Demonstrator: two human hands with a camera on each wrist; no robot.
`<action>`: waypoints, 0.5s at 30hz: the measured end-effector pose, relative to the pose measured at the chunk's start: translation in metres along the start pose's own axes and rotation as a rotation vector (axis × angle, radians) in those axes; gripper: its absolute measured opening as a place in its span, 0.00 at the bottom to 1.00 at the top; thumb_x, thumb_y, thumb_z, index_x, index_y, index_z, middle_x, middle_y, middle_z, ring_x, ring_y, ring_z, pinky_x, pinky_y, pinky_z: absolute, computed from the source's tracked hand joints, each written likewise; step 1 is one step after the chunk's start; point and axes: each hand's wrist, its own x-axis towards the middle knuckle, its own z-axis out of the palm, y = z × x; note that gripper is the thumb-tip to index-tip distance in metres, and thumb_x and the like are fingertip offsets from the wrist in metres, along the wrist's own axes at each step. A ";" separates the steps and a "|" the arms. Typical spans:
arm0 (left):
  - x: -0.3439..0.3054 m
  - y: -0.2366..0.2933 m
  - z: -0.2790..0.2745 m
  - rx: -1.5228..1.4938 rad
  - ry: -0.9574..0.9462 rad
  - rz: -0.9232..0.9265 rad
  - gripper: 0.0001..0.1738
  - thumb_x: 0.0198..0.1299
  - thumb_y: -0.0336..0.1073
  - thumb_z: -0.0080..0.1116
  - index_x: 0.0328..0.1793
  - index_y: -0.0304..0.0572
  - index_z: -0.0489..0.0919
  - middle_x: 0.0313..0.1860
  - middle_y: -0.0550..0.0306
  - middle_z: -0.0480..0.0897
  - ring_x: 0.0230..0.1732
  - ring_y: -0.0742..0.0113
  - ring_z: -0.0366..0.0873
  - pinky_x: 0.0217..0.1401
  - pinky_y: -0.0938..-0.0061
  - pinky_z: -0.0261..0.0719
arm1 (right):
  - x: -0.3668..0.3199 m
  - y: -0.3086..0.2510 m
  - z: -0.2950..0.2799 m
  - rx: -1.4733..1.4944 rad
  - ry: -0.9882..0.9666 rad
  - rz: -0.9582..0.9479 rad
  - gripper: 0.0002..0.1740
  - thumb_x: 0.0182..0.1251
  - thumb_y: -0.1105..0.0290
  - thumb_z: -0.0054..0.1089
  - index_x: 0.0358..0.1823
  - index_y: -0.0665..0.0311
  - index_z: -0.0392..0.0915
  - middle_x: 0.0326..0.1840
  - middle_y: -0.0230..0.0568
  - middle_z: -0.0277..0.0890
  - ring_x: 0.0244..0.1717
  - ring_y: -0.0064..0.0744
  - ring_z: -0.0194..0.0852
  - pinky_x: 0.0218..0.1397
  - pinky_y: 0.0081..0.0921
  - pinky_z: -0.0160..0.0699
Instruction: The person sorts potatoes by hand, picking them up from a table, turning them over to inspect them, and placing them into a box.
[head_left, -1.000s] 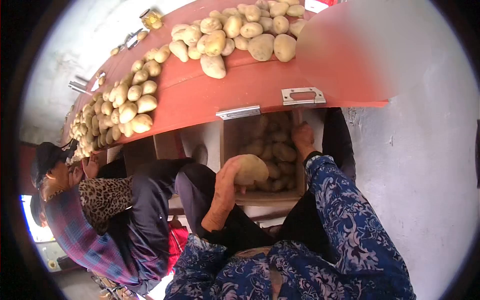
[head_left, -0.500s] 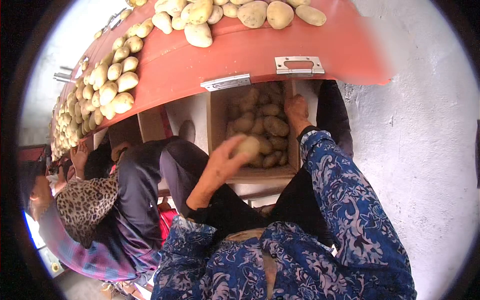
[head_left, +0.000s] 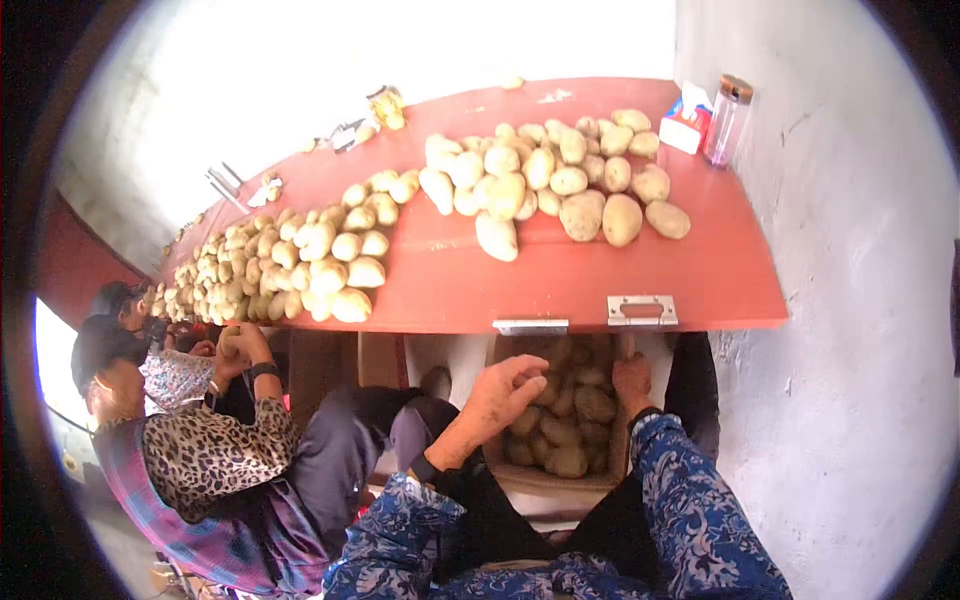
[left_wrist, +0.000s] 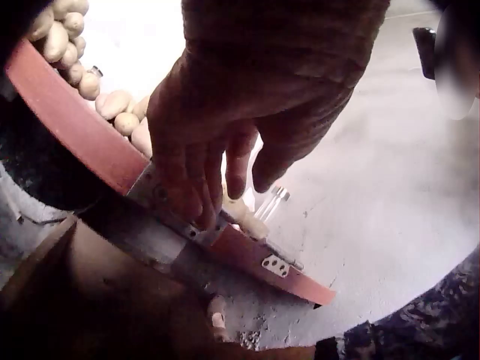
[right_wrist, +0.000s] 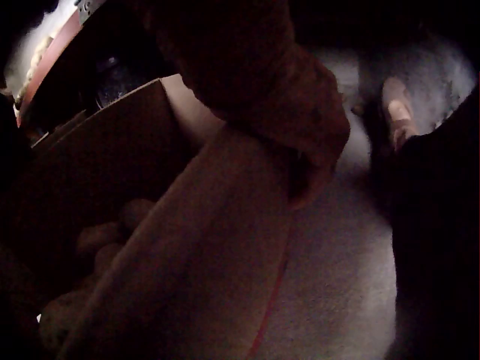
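My left hand [head_left: 497, 398] hovers over the left side of a cardboard box [head_left: 575, 482] of potatoes [head_left: 560, 432], its fingers loosely bent and nothing held. In the left wrist view that hand [left_wrist: 240, 112] hangs with fingers apart, the red table edge [left_wrist: 90, 124] beyond them. My right hand [head_left: 632, 378] is at the box's right wall. The right wrist view, which is dark, has the right hand [right_wrist: 300, 112] curled over the top of the box wall [right_wrist: 202, 217], with potatoes [right_wrist: 97, 238] inside the box.
Potatoes [head_left: 560, 180] lie in piles on the red table [head_left: 440, 290], which has metal hinges [head_left: 642, 311] at its front edge. A tissue box [head_left: 686, 122] and bottle [head_left: 728, 122] stand far right. Another person [head_left: 220, 460] sits at left; a wall [head_left: 850, 300] is at right.
The potato that my left hand held has left it, dropping out of that hand's grasp. The head view has tilted up, showing more of the table. My right hand stays at the box wall.
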 end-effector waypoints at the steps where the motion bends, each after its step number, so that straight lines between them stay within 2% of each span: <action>1: 0.006 0.005 -0.005 -0.003 0.091 0.055 0.14 0.60 0.34 0.59 0.50 0.37 0.79 0.34 0.61 0.81 0.35 0.77 0.74 0.41 0.79 0.75 | -0.009 -0.002 -0.015 -0.004 0.023 0.002 0.10 0.62 0.68 0.51 0.34 0.66 0.79 0.36 0.50 0.79 0.47 0.48 0.78 0.45 0.44 0.76; 2: 0.013 0.008 -0.011 0.038 0.174 0.104 0.12 0.58 0.31 0.60 0.48 0.37 0.80 0.33 0.62 0.82 0.35 0.79 0.75 0.40 0.80 0.75 | -0.021 -0.006 -0.030 0.476 0.164 0.291 0.10 0.62 0.68 0.51 0.34 0.66 0.79 0.37 0.49 0.80 0.48 0.50 0.77 0.47 0.44 0.77; 3: 0.023 0.001 -0.015 -0.005 0.245 0.122 0.13 0.56 0.36 0.60 0.47 0.42 0.80 0.35 0.46 0.83 0.37 0.64 0.82 0.42 0.71 0.78 | -0.031 -0.008 -0.042 0.962 0.299 0.571 0.09 0.62 0.68 0.52 0.33 0.65 0.79 0.38 0.48 0.80 0.48 0.51 0.77 0.48 0.43 0.77; 5: 0.040 0.025 -0.035 0.065 0.393 0.135 0.15 0.55 0.36 0.61 0.49 0.42 0.79 0.34 0.47 0.82 0.35 0.57 0.82 0.41 0.67 0.78 | -0.029 -0.007 -0.045 0.944 0.290 0.587 0.11 0.62 0.68 0.51 0.35 0.67 0.79 0.39 0.48 0.80 0.49 0.52 0.77 0.49 0.44 0.77; 7: 0.065 0.035 -0.060 0.354 0.534 0.092 0.22 0.53 0.35 0.62 0.55 0.45 0.76 0.43 0.47 0.80 0.41 0.51 0.80 0.43 0.62 0.78 | -0.022 -0.009 -0.020 0.921 0.271 0.608 0.12 0.63 0.68 0.50 0.37 0.69 0.79 0.39 0.49 0.80 0.50 0.53 0.76 0.50 0.44 0.77; 8: 0.078 0.038 -0.066 0.351 0.541 0.100 0.22 0.53 0.35 0.62 0.55 0.45 0.76 0.43 0.47 0.80 0.41 0.51 0.80 0.43 0.62 0.78 | -0.007 -0.008 0.014 0.729 0.363 0.494 0.13 0.63 0.67 0.52 0.40 0.70 0.80 0.40 0.49 0.80 0.48 0.52 0.77 0.45 0.45 0.78; 9: 0.091 0.039 -0.071 0.431 0.655 0.215 0.25 0.51 0.35 0.63 0.58 0.46 0.73 0.48 0.47 0.77 0.44 0.49 0.77 0.45 0.61 0.77 | 0.003 -0.005 0.028 0.535 0.450 0.379 0.15 0.63 0.67 0.54 0.43 0.70 0.81 0.41 0.49 0.81 0.46 0.51 0.77 0.40 0.46 0.78; 10: 0.099 0.045 -0.075 0.511 0.769 0.331 0.29 0.50 0.35 0.64 0.61 0.47 0.71 0.53 0.47 0.74 0.48 0.47 0.75 0.47 0.59 0.76 | -0.010 -0.006 0.008 0.534 0.464 0.380 0.15 0.63 0.67 0.54 0.43 0.70 0.81 0.41 0.49 0.81 0.46 0.51 0.77 0.40 0.46 0.78; 11: 0.105 0.052 -0.077 0.509 0.775 0.341 0.29 0.50 0.35 0.64 0.61 0.47 0.71 0.53 0.47 0.74 0.48 0.47 0.75 0.47 0.59 0.76 | -0.030 -0.009 -0.011 0.530 0.505 0.385 0.14 0.64 0.68 0.52 0.44 0.69 0.81 0.44 0.48 0.80 0.47 0.49 0.77 0.42 0.44 0.77; 13: 0.115 0.064 -0.077 0.570 0.742 0.266 0.32 0.51 0.40 0.64 0.63 0.45 0.68 0.60 0.41 0.69 0.60 0.44 0.67 0.59 0.58 0.71 | -0.044 -0.006 -0.034 0.530 0.552 0.386 0.13 0.65 0.69 0.51 0.45 0.67 0.81 0.46 0.47 0.80 0.48 0.47 0.77 0.44 0.43 0.77; 15: 0.127 0.073 -0.075 0.549 0.694 0.244 0.32 0.50 0.42 0.65 0.63 0.45 0.68 0.62 0.44 0.67 0.60 0.44 0.67 0.58 0.57 0.71 | -0.046 0.000 -0.039 0.261 0.161 0.249 0.14 0.67 0.71 0.48 0.47 0.65 0.81 0.49 0.43 0.80 0.49 0.43 0.77 0.44 0.41 0.77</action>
